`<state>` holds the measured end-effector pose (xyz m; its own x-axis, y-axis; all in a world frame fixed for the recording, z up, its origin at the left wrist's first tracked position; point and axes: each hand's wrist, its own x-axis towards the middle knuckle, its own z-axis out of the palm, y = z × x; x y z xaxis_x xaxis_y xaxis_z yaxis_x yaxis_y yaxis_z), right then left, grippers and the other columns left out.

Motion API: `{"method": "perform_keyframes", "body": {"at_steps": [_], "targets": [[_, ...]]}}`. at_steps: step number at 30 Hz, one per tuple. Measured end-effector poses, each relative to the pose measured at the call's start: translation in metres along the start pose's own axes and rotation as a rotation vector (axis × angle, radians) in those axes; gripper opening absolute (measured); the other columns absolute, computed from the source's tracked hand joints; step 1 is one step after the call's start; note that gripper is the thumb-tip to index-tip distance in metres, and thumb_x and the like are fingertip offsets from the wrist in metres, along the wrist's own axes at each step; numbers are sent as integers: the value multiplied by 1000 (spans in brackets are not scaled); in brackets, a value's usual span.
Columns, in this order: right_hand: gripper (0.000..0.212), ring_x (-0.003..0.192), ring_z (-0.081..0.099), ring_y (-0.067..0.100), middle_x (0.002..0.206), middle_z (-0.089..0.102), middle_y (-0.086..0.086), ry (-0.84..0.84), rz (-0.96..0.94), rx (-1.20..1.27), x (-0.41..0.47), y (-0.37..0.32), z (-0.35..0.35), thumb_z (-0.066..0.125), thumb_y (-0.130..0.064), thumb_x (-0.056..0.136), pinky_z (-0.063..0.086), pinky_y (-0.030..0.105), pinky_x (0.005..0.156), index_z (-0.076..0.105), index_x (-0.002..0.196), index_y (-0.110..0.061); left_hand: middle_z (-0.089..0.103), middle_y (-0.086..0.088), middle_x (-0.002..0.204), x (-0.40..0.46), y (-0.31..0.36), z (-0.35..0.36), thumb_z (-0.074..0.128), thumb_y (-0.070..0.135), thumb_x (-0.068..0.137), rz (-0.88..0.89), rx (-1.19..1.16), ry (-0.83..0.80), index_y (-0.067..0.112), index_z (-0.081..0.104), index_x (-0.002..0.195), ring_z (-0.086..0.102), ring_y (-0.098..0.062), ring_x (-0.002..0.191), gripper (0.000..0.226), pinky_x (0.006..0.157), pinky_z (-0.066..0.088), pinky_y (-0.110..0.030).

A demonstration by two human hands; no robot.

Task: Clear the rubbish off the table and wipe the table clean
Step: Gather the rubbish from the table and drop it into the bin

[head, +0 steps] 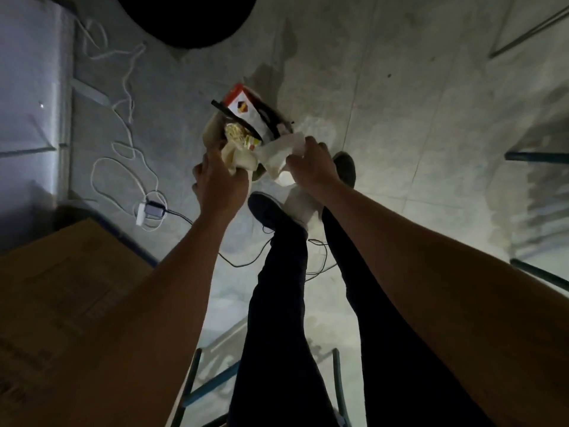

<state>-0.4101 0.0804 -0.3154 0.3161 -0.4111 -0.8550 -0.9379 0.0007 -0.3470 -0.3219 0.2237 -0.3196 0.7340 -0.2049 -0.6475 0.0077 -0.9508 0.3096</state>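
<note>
Head view, looking down at a pale concrete floor (415, 134) with faint seams and a darker stain near its far middle. A brown cardboard box (61, 303) fills the near left corner of the view, with a dark rounded shape (184, 16), unidentifiable, at the far edge. The person's legs in dark trousers (277, 303) run up the middle of the frame, ending in a dark shoe (261, 208) and a second shoe (345, 167) partly hidden behind the right wrist. Blue metal frame members (212, 386) cross the near edge between the legs and the box. Both bare forearms reach forward over the floor. A white cable (123, 127) loops along the left side of the floor down to a small adapter block (151, 208), from which a thin black wire (246, 263) trails toward the feet. The left hand (220, 180) grips, with curled fingers, the edge of a pale bag of rubbish (243, 134) held in the air above the floor; inside show a red-and-white printed wrapper (243, 109), yellowish packaging and black stick-like pieces. The right hand (311, 164) clutches a crumpled white tissue (277, 152) at the bag's near right edge, touching the bag; a white cup-like piece (284, 178) sits just under that hand.
</note>
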Motion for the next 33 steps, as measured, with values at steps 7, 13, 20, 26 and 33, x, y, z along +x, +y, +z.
{"method": "perform_keyframes", "body": {"at_steps": [7,13,20,26,33], "targets": [[48,126,45,31,135,50,6,95,-116,-179,94,-12,38,54,-21,88,43,44,97,49,136,-19,46,-5,148,74,-20,59,58,18,87,-9,66,79,20,41,145,41,-34,128,61,101,37,-49],[49,122,53,30,133,56,6,119,-174,-153,151,-19,60,57,-16,86,45,38,94,52,135,-19,43,-11,146,122,-37,96,56,15,90,-1,40,140,9,38,142,43,-37,124,55,89,42,-42],[41,121,54,33,131,56,10,123,-186,-205,200,-17,92,54,-15,94,46,37,88,50,134,-19,40,-15,148,171,-44,135,65,28,89,25,66,80,8,25,151,39,-35,135,76,112,29,-44],[34,121,55,33,134,55,11,122,-257,-369,226,-8,116,42,-12,100,47,41,91,53,132,-13,34,-13,152,206,-61,180,59,51,94,13,309,45,11,21,155,38,-30,137,83,106,32,-37],[30,125,54,23,133,57,6,61,-257,-367,265,12,147,42,-22,104,44,33,101,52,133,-17,31,-17,155,230,-70,207,56,47,98,-34,342,55,9,19,154,33,-37,139,78,109,34,-44]]}}
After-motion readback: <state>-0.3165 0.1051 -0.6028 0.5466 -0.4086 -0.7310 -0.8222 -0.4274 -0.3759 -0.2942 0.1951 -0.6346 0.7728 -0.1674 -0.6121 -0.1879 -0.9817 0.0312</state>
